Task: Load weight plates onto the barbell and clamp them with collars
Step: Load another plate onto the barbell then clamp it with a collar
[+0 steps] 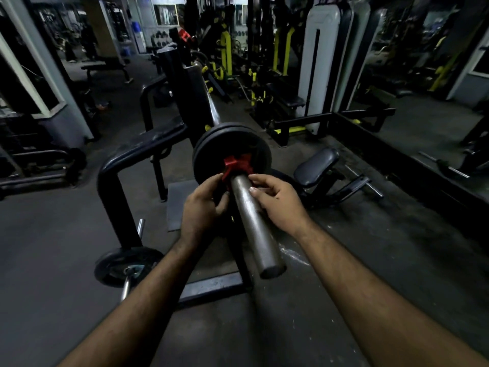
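The barbell's steel sleeve [254, 221] points toward me in the middle of the view. Two black weight plates [225, 140] sit on it side by side. A red collar [236, 165] is on the sleeve, pressed against the near plate. My left hand [202, 205] pinches the collar's left side with curled fingers. My right hand [275, 198] holds the collar's right side, thumb lying on the sleeve. A second red collar [184, 36] shows at the bar's far end.
The bar rests on a black rack upright [190, 94] of a bench frame [111, 186]. A loose black plate [127, 266] hangs on a storage peg at lower left. A padded seat [316, 165] stands to the right. Gym machines fill the background.
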